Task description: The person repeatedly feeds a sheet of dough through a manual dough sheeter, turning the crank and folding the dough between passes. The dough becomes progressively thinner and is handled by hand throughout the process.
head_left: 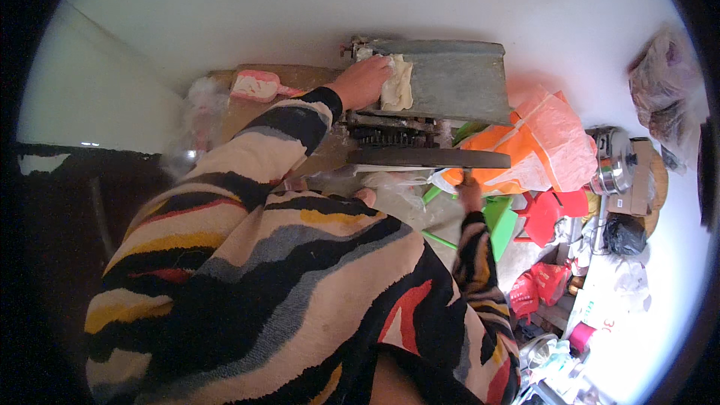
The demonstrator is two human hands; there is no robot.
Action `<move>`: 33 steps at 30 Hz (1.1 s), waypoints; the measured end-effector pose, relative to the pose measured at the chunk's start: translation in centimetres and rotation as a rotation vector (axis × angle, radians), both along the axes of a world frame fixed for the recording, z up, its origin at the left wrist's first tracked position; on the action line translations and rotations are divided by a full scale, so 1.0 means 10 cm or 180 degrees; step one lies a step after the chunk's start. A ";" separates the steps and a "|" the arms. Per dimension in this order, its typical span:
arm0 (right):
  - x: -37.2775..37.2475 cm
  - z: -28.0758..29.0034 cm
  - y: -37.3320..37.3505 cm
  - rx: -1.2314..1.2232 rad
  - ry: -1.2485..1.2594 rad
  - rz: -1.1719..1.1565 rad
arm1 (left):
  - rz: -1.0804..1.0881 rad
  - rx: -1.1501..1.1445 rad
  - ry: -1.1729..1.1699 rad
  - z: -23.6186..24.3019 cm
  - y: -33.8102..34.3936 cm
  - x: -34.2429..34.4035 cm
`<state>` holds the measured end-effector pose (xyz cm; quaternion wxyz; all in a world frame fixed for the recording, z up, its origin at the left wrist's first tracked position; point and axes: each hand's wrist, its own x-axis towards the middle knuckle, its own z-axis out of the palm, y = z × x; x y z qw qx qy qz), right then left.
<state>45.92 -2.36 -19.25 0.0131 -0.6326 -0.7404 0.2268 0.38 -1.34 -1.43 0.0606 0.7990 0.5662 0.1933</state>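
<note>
A hand-cranked dough roller stands against the wall, with a grey metal tray (459, 79), dark gears (391, 137) and a large flywheel (431, 157) seen edge-on. Pale dough (398, 84) lies in a folded strip at the tray's left end. My left hand (365, 81) is closed at the dough's left edge, its fingertips partly hidden against it. Below the flywheel's right end, my right hand (470, 193) wraps round the crank handle, which is mostly covered by the fingers. To the left, a pink scoop (256, 86) with white flour rests on a brown board (225, 116).
An orange and white bag (544, 142) stands right of the roller, close to the flywheel. Beyond my right arm are a green stool (499, 221), a red stool (551, 214), a steel pot (611, 161) and red bags (540, 285). Clear plastic (201, 124) lies at the board's left.
</note>
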 end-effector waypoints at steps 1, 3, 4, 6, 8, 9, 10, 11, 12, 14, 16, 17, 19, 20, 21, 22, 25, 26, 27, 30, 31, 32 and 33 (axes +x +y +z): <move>-0.13 -0.40 -0.06 0.0652 -0.0259 0.0982 | -0.0006 0.0038 -0.0036 0.00 0.00 0.00; -0.63 -1.01 -0.29 0.0050 -0.0880 0.1360 | -0.0011 0.0080 -0.0055 -0.01 0.01 0.01; -0.94 -1.16 -0.44 -0.0572 -0.0534 0.0776 | -0.0009 0.0082 -0.0039 -0.01 0.01 0.01; -1.68 -1.13 -0.69 -0.0441 -0.0743 0.1996 | 0.0015 0.0073 -0.0045 -0.01 0.02 0.01; -2.16 -0.61 -0.92 -0.0938 0.0521 0.2096 | 0.0052 0.0039 -0.0095 -0.02 0.02 0.01; -2.35 -0.25 -1.02 -0.1653 0.1116 0.1777 | 0.0017 0.0016 -0.0050 -0.02 0.02 0.01; -2.48 0.15 -1.09 -0.2615 0.1850 0.0961 | -0.0018 -0.0010 -0.0009 -0.02 0.03 0.01; -2.59 0.55 -1.12 -0.3041 0.2235 0.0639 | -0.0054 -0.0031 0.0033 -0.02 0.03 0.00; -2.64 0.93 -1.14 -0.3571 0.2405 0.0190 | -0.0052 0.0039 -0.0003 -0.01 0.03 0.00; -2.69 1.59 -1.15 -0.3858 0.2948 0.0047 | -0.0050 0.0103 -0.0027 -0.01 0.02 0.00; -2.66 2.07 -1.15 -0.3600 0.3198 -0.0111 | -0.0046 0.0051 0.0015 0.01 0.01 0.00; -2.63 2.25 -1.16 -0.3473 0.3208 -0.0277 | -0.0040 0.0018 0.0034 0.02 0.01 0.00; -2.46 2.57 -1.16 -0.3294 0.3739 -0.0694 | -0.0075 0.0060 0.0040 0.04 -0.01 0.00; -2.32 2.71 -1.11 -0.3306 0.3853 -0.0749 | -0.0085 0.0118 0.0029 0.05 -0.01 0.00; -2.18 2.84 -1.05 -0.3323 0.3968 -0.0800 | -0.0087 0.0102 0.0024 0.06 -0.02 0.00; -2.02 2.95 -0.99 -0.3153 0.3913 -0.0837 | -0.0086 0.0114 0.0020 0.07 -0.02 0.00; -1.49 3.18 -0.72 -0.2636 0.3635 -0.1035 | -0.0038 -0.0046 -0.0036 0.07 -0.02 -0.01; -1.32 3.18 -0.63 -0.2333 0.3531 -0.1068 | -0.0019 -0.0119 -0.0066 0.06 -0.02 -0.01; -1.15 3.14 -0.53 -0.2040 0.3403 -0.1176 | -0.0056 -0.0019 -0.0118 0.05 -0.02 -0.02; -0.61 2.76 -0.24 -0.1354 0.2693 -0.1316 | -0.0106 0.0166 -0.0229 0.00 -0.01 -0.03; -0.45 2.50 -0.15 -0.1124 0.2335 -0.1350 | -0.0082 0.0130 -0.0227 -0.02 0.01 -0.03; -0.30 2.18 -0.07 -0.0913 0.2031 -0.1268 | -0.0069 0.0106 -0.0229 -0.04 0.02 -0.03; -0.16 1.80 -0.01 -0.0831 0.2192 -0.1228 | -0.0074 0.0204 -0.0222 -0.06 0.03 -0.03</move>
